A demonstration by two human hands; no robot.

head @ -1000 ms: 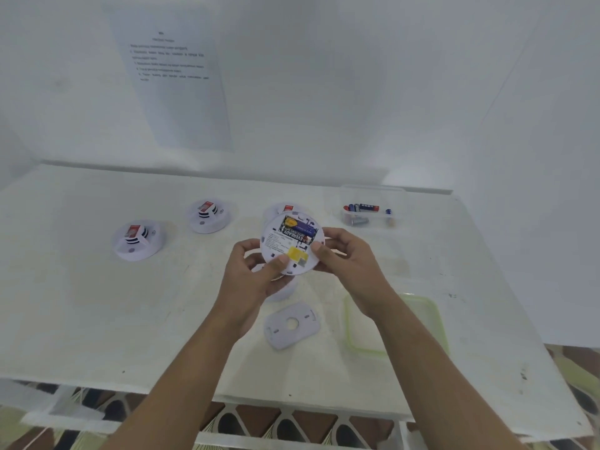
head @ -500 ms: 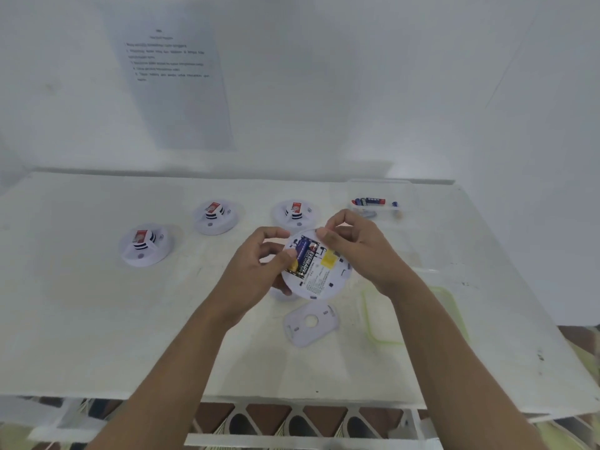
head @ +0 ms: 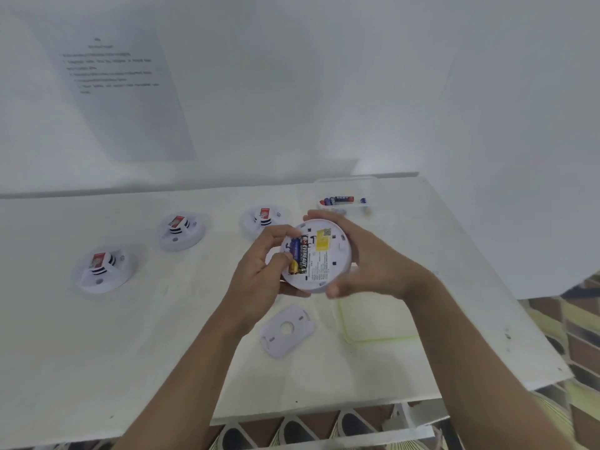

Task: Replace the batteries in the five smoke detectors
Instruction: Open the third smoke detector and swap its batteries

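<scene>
Right hand and left hand both grip the smoke detector; its batteries, long axis pointing away, sit under the left thumb

Printed sheet on white wall

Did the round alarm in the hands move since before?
Yes. The smoke detector shifted right of the detector on the table it first covered, and it turned, so its batteries now sit on the left.
</scene>
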